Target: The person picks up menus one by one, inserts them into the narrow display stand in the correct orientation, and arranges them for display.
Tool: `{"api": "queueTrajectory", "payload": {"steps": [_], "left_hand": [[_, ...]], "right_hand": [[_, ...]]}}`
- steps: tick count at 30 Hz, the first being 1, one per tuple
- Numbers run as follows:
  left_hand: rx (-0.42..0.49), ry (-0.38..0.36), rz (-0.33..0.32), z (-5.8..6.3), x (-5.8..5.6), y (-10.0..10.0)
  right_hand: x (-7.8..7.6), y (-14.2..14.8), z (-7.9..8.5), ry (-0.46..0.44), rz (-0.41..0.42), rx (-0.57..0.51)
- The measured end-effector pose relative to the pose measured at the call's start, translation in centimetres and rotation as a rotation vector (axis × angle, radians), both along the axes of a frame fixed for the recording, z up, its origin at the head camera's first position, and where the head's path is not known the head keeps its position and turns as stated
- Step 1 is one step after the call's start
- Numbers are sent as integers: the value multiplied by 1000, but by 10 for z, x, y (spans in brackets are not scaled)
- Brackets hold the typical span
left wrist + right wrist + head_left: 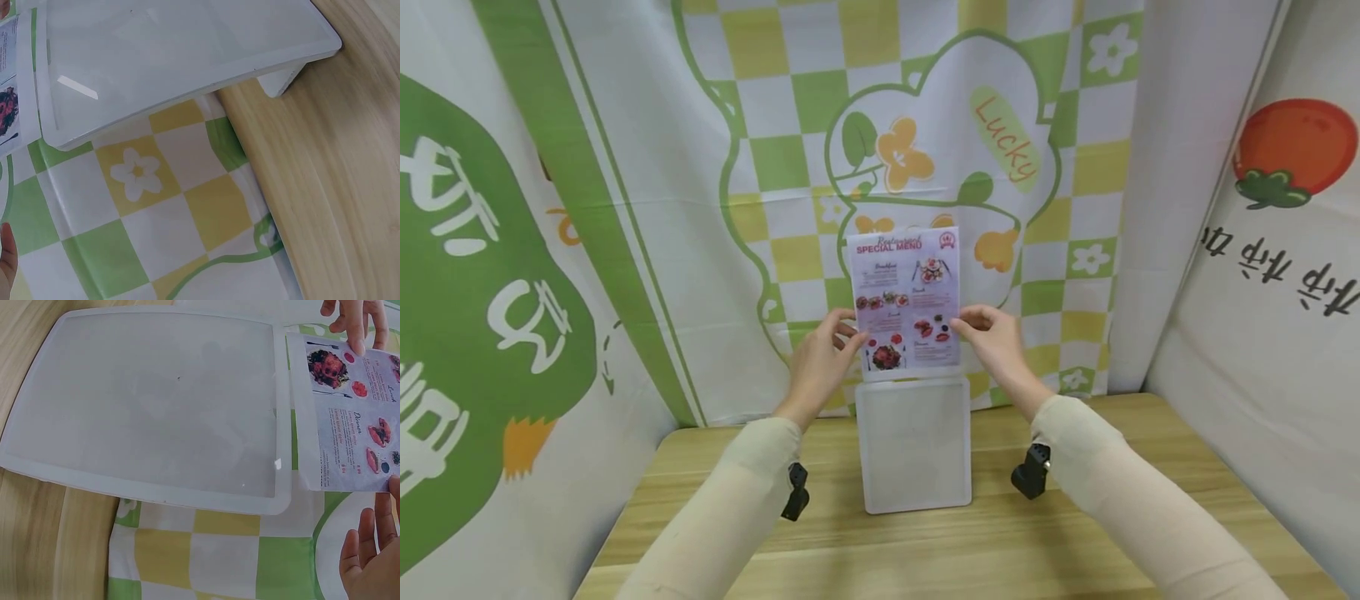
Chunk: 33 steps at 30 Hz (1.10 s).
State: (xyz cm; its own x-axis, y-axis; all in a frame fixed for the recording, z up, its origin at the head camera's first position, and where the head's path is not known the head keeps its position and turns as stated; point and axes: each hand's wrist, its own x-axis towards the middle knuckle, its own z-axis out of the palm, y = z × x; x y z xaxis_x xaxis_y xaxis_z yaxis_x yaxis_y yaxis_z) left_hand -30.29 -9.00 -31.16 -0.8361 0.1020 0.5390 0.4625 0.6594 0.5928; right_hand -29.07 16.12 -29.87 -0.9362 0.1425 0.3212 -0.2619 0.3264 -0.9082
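A printed menu sheet point(904, 304) is held upright between both hands in the head view, its pictures and text facing me. My left hand point(815, 367) pinches its left edge with thumb and fingers. On the opposite edge my right hand point(1000, 343) pinches it, thumb in front. Just below the sheet stands a white-framed display stand point(913, 446) with a blank, pale panel, leaning back on the table. In the right wrist view a narrow gap separates the menu point(350, 434) from the stand's top edge point(282, 412). The left wrist view shows a stand foot point(278, 81).
The wooden table point(827, 533) ends at a back wall covering point(805, 167) with green and yellow checks and a "Lucky" print. Printed side panels point(490, 250) rise at left and right. A small black device point(1032, 471) hangs under each wrist.
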Motion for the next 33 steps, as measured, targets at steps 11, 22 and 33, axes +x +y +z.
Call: {"api": "queueTrajectory", "payload": {"steps": [11,22,33], "left_hand": [[-17,-1,23,-5,1,-5],[-24,1,20,-5,-1,-3],[-36,-28,16,-12,0,-8]], "right_hand": [[-2,-4,0,-10,9,18],[-5,-2,2,5,14,45],[-5,-3,-3,17,25,88]]}}
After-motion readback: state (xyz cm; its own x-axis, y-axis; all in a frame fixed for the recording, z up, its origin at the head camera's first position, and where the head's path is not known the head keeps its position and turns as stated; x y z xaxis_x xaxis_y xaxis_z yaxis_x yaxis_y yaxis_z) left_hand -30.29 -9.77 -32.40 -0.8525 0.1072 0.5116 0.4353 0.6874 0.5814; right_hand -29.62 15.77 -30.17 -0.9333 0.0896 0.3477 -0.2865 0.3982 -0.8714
